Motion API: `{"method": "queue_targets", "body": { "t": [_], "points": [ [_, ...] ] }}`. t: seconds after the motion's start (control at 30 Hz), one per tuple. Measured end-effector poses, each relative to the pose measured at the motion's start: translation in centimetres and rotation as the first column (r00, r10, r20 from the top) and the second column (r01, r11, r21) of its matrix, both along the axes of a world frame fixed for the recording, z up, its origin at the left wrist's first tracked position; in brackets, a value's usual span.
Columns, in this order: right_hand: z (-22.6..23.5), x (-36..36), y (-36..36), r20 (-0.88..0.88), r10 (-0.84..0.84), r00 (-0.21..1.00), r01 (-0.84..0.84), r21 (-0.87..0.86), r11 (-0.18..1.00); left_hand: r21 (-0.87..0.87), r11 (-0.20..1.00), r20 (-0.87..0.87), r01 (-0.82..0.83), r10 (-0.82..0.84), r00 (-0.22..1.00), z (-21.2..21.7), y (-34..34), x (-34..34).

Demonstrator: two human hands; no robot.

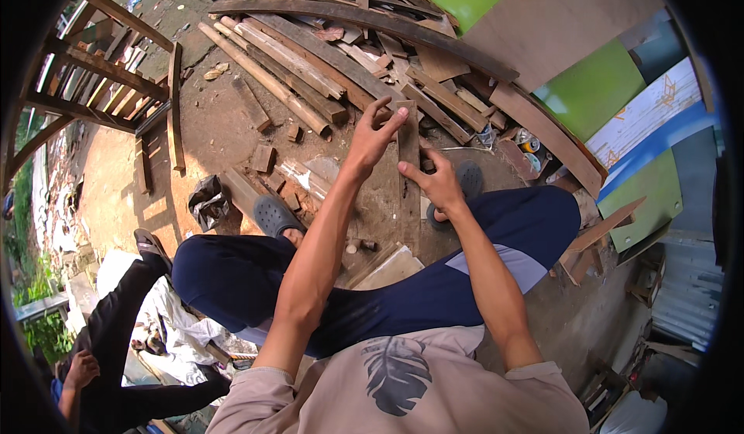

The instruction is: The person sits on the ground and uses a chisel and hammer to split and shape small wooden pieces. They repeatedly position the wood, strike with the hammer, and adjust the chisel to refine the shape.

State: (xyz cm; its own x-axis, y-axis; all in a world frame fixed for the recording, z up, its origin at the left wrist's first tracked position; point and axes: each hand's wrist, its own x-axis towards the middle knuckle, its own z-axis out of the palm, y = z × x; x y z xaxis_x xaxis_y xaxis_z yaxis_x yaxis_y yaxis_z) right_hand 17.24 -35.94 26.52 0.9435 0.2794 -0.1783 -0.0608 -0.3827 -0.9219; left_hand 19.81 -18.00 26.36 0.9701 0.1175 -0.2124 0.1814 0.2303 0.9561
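Note:
A short, flat piece of wood (408,133) stands out in front of me between my knees. My right hand (440,182) grips its lower part, the thumb across the near face and the fingers along the right edge. At its upper left is my left hand (372,141), fingers spread, with one fingertip at or very near the wood's edge. Whether that fingertip presses on it I cannot tell. Below the piece, a narrow strip of wood (409,215) shows between my grey clogs (275,215).
A pile of planks and offcuts (333,46) lies ahead. A wooden frame (116,70) stands at far left. Wood blocks (263,157) and a black plastic bag (208,203) are on the ground. Green panels (593,77) lean at right. Another person's hand (82,370) and legs show at lower left.

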Motion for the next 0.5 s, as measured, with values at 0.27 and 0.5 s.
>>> {"method": "queue_targets", "body": {
  "t": [0.27,0.5],
  "points": [
    [-1.0,-1.2,-0.7,-0.017,0.090,0.996,-0.092,-0.191,0.977,0.184,0.982,0.032,0.035,-0.042,0.999,-1.9,0.4,-1.1],
    [-2.0,-3.0,-2.0,-0.010,0.062,0.998,-0.063,-0.252,0.966,0.228,0.945,-0.078,-0.233,0.257,0.963,-4.2,1.4,-2.2]
  ]
}}
